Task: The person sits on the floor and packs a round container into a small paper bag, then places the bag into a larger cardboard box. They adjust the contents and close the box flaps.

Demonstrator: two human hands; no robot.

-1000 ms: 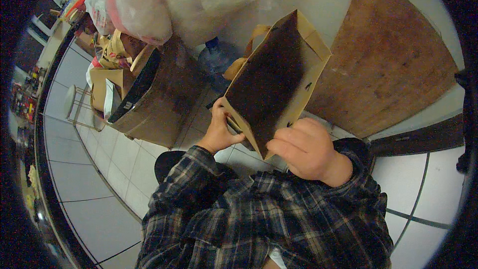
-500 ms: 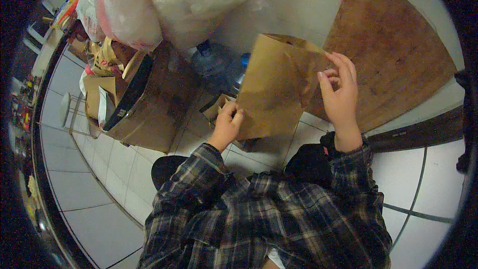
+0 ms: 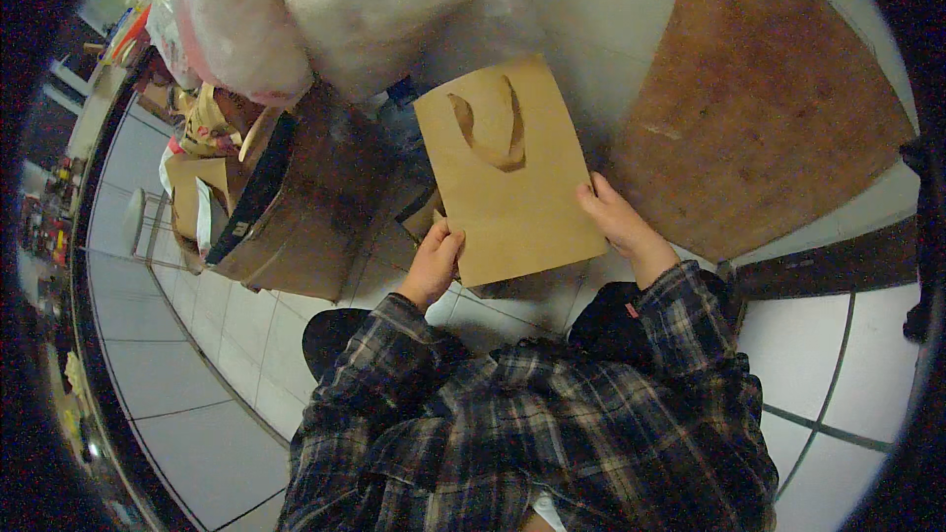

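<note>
Bag [image 3: 512,172]: brown paper, flat and folded, rectangular, slightly tilted, with a twisted paper handle [image 3: 491,123] lying looped against its upper face. Plain surface, lightly creased, lower edge straight.

Head view. Held up in front of the body, above the tiled floor [image 3: 168,374], between both hands at its lower corners. Left hand [image 3: 434,261] closed on the lower left corner, fingers curled around the edge, thumb on the face. Right hand [image 3: 616,217] gripping the lower right edge, fingers wrapped behind, thumb on the front. Bulk of the bag rising above and away from both grips, handle end farthest from the hands.

Nearby: open cardboard box [image 3: 286,217] to the left, stuffed with paper and packaging; clear plastic sacks [image 3: 345,10] above it; brown wooden board [image 3: 769,108] to the right, leaning against the wall. Plaid sleeves [image 3: 552,414] entering from the lower edge.
</note>
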